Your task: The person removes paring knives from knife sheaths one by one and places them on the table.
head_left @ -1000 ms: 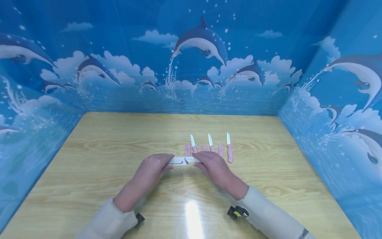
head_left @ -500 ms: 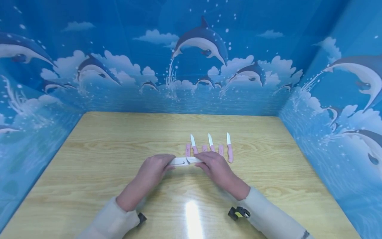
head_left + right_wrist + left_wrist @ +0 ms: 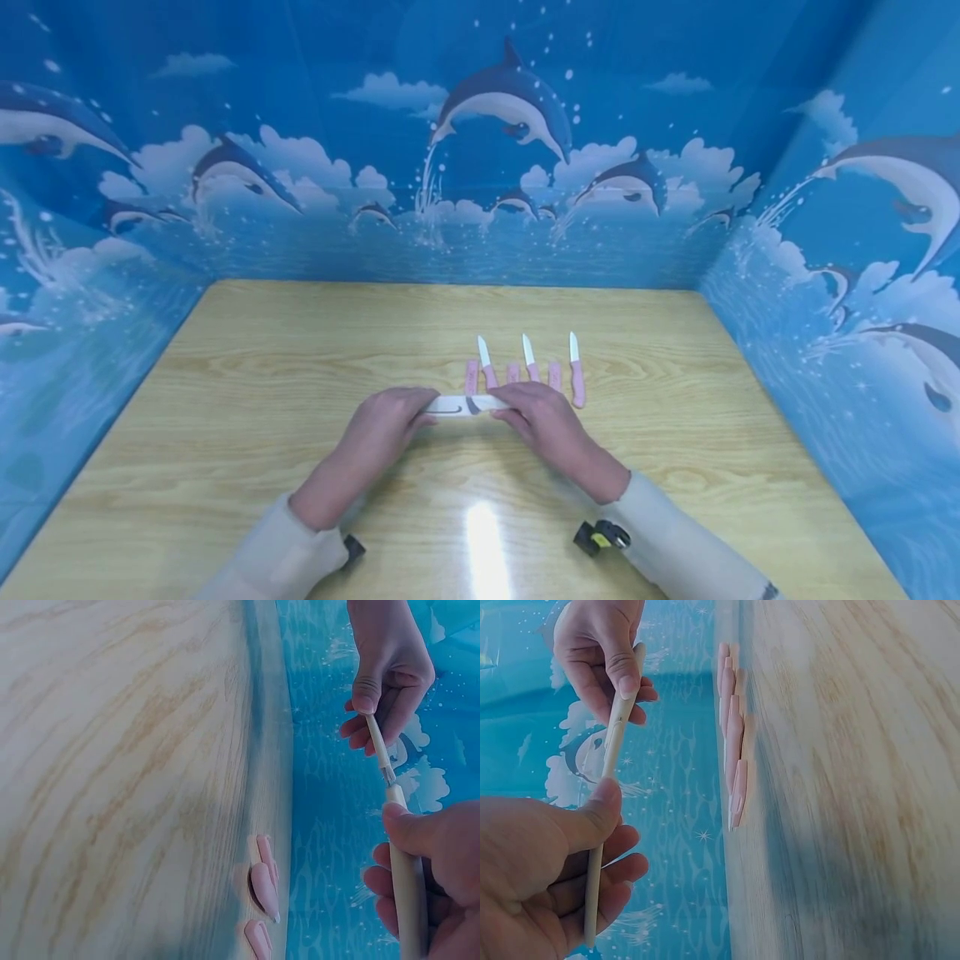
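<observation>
My left hand (image 3: 381,427) grips the white sheath (image 3: 445,407) of a small knife, with a dark curved line on its side. My right hand (image 3: 546,423) holds the knife's white handle (image 3: 491,402), mostly covered by the fingers. Between sheath and handle, a short stretch of metal blade (image 3: 388,776) shows in the right wrist view. The knife is held level above the table, thumbs on the near side. Beyond the hands lie three pink-handled knives, the left (image 3: 486,363), the middle (image 3: 528,357) and the right (image 3: 576,371), their blades bare and pointing away.
Three pink sheaths lie among those knives: the left (image 3: 471,377), the middle (image 3: 513,372) and the right (image 3: 554,377). The right hand partly hides the nearer ends. A dolphin-print curtain (image 3: 360,246) borders the wooden table (image 3: 300,333) at the back and both sides.
The dark gap between the white sheath and the handle has widened slightly. Both hands stay at nearly the same spot and keep their grip.
</observation>
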Action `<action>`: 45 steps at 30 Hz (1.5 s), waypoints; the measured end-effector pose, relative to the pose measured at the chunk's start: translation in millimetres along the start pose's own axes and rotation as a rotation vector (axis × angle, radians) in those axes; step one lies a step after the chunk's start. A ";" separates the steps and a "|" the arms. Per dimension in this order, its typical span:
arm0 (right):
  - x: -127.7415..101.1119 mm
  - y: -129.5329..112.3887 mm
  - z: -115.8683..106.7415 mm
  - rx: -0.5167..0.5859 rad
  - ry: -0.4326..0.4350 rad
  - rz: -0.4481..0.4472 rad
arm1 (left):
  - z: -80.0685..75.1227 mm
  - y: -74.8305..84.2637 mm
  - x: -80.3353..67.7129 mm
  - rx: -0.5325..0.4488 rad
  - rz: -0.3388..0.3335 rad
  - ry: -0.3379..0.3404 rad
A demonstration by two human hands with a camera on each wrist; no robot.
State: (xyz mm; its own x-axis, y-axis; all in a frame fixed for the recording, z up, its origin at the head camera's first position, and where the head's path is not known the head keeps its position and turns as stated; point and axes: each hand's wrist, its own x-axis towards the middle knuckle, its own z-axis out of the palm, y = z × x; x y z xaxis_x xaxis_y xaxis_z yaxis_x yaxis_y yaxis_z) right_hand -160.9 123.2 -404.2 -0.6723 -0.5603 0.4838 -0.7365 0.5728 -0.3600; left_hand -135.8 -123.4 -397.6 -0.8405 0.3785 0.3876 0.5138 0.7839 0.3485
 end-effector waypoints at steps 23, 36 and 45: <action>-5.5 3.8 -1.2 0.004 0.019 0.006 | -2.6 -0.2 -0.6 0.007 -0.040 -0.045; -10.6 9.4 -1.7 -0.007 0.010 0.029 | -5.9 -7.9 -9.6 0.018 -0.059 -0.025; -14.1 11.7 -0.7 0.006 -0.003 0.047 | -4.2 -12.6 -14.3 0.018 -0.054 -0.029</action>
State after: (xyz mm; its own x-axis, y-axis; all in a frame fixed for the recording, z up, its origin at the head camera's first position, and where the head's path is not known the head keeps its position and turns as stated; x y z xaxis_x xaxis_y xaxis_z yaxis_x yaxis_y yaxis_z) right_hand -160.0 138.2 -414.7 -0.7065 -0.5349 0.4635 -0.7044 0.5952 -0.3868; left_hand -129.5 -140.8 -403.9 -0.8720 0.3491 0.3432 0.4641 0.8125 0.3526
